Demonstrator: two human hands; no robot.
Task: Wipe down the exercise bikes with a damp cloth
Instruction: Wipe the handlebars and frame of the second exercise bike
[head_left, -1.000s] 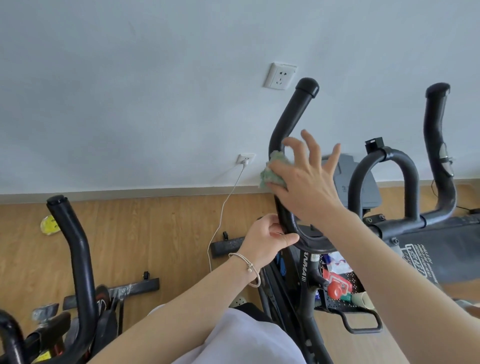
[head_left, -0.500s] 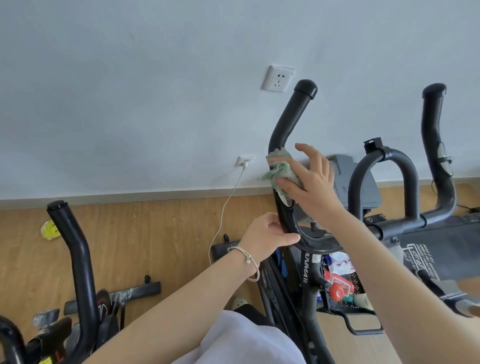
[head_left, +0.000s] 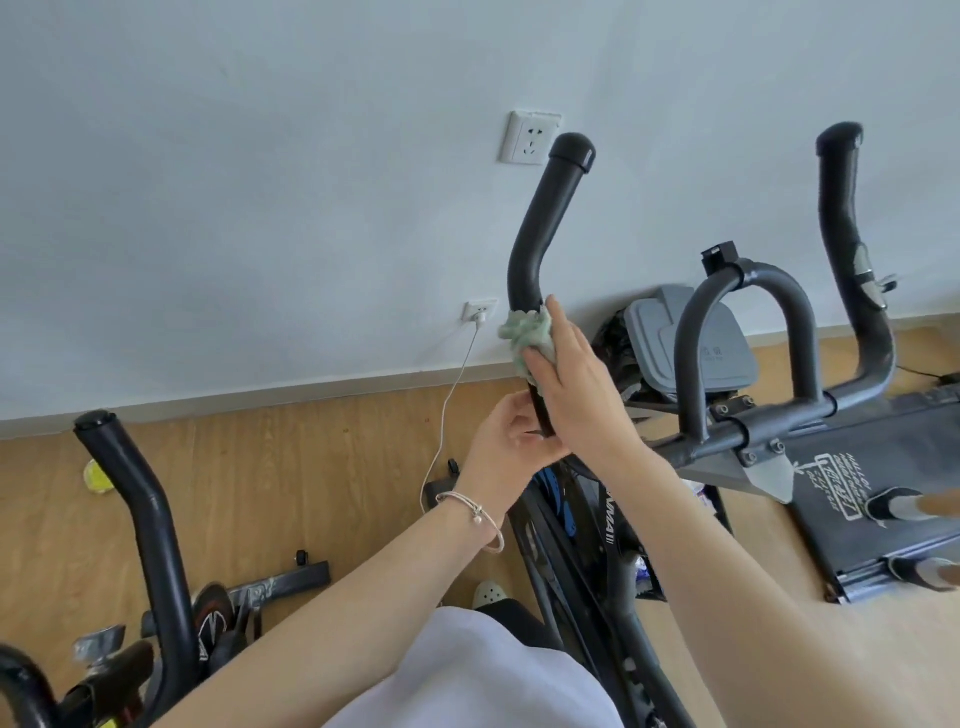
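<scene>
A black exercise bike stands in front of me, its left handlebar horn (head_left: 545, 228) rising toward the wall. My right hand (head_left: 571, 384) wraps a pale green cloth (head_left: 524, 332) around the lower part of that horn. Just below, my left hand (head_left: 506, 441), with a thin bracelet on the wrist, grips the same bar. The bike's right horn (head_left: 847, 249) and centre loop bar (head_left: 748, 338) stand free to the right.
A second black bike's handlebar (head_left: 140, 504) rises at the lower left. White charging cable (head_left: 452, 405) hangs from a low wall socket (head_left: 480, 312). A grey device (head_left: 691, 343) sits by the wall. A dark treadmill deck (head_left: 883, 467) lies at right with someone's shoe (head_left: 893, 506) on it.
My right hand's fingers closed over the cloth and slid it slightly down the left horn. My left hand shifted up along the bar, close under the right.
</scene>
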